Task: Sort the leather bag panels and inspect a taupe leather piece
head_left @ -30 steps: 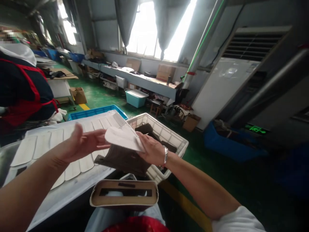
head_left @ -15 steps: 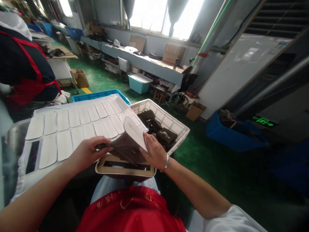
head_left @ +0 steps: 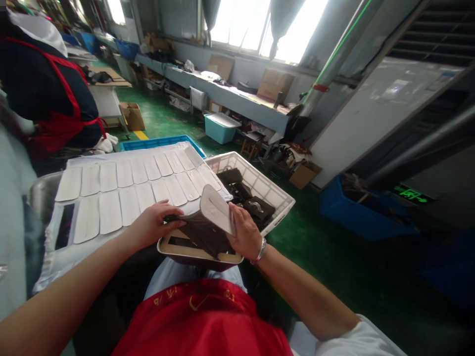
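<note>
Both hands hold a dark brown leather bag piece (head_left: 203, 234) with a raised, pale-faced flap (head_left: 216, 208). My left hand (head_left: 158, 222) pinches its left edge between thumb and fingers. Around the right side, at the flap's edge, my right hand (head_left: 245, 232) is closed, with a bracelet at the wrist. Just below the piece, over my lap, is a box-like form (head_left: 200, 262) with a tan rim and dark sides; the piece hides part of its top. I cannot tell whether the piece touches that rim.
Rows of pale rounded panels (head_left: 109, 177) lie on a white-covered board (head_left: 59, 267) at left. A white crate (head_left: 284, 202) with dark bag pieces stands beyond my right hand. Behind the board is a blue tray (head_left: 159, 143). A person (head_left: 55, 94) in a red apron is at far left.
The whole view has shifted, with the surroundings sliding right. Both hands keep their hold on the leather piece, and it sits slightly lower over the box-like form.
</note>
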Available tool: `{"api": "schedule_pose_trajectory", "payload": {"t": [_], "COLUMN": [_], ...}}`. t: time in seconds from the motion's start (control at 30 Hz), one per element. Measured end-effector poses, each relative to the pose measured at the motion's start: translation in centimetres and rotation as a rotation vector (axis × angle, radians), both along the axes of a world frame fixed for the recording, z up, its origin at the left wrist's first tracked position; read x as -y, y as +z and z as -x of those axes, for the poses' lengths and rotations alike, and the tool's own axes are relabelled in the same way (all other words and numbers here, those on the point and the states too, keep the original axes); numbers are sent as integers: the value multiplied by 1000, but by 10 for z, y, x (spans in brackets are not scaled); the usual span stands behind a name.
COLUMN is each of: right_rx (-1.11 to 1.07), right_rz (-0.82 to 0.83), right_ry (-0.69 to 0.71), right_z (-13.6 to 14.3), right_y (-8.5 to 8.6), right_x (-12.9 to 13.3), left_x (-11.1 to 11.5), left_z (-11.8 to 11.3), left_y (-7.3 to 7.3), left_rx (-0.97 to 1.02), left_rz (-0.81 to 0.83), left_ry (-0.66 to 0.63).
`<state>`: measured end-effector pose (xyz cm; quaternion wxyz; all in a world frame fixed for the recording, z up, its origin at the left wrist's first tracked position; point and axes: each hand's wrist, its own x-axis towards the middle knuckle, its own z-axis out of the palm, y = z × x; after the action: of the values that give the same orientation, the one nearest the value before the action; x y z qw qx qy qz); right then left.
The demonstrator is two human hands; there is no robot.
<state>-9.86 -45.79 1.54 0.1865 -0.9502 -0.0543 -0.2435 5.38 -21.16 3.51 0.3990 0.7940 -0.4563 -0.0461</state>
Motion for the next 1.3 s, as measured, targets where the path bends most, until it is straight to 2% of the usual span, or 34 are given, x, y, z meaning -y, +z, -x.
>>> {"api": "schedule_pose_trajectory", "payload": {"t": [0.13, 0.27, 0.33, 0.43, 0.53, 0.63, 0.73, 0.8, 0.83, 0.93, 1.03, 1.1, 1.13, 1.2, 1.23, 1.3], "right_rx": [58, 33, 14, -16, -43, -61, 40, 172, 242, 405, 462, 359, 264, 53, -49, -167], "right_rz": [17, 1, 20, 88, 135, 133, 77, -36, -129, -525, -954, -1103, -1100, -969, -873, -765], "right_ry": [-45, -70, -71, -57, -50, -79, -125, -208, -272, -446, -525, -551, -562, -571, -568, -534], "right_z": [-4, -3, -1, 5, 10, 11, 12, 16, 20, 42, 77, 102, 113, 129, 134, 132], "right_y": [0, -4, -9, -17, -23, -24, -11, 5, 14, 35, 40, 39, 38, 36, 34, 24], "right_x": [3, 2, 0, -1, -2, -3, -1, 6, 12, 41, 66, 69, 65, 50, 43, 33], "left_x": [10, 10, 7, 4, 5, 2, -14, -25, -29, -27, -11, -4, -4, -10, -14, -21], "left_z": [-12, -17, -16, -11, -5, 5, 28, 50, 62, 91, 104, 109, 112, 120, 124, 126], "left_y": [-1, 2, -6, -26, -42, -45, -46, -52, -59, -87, -111, -112, -109, -94, -86, -69], "left_rx": [109, 192, 188, 167, 169, 206, 343, 451, 493, 580, 640, 530, 425, 139, -18, -335], "left_rz": [9, -70, -151, -276, -333, -241, 34, 187, 218, 161, 60, 92, 119, 189, 241, 440], "left_ry": [2, -44, -78, -118, -139, -91, 105, 225, 233, 130, -27, 0, 36, 60, 20, -144]}}
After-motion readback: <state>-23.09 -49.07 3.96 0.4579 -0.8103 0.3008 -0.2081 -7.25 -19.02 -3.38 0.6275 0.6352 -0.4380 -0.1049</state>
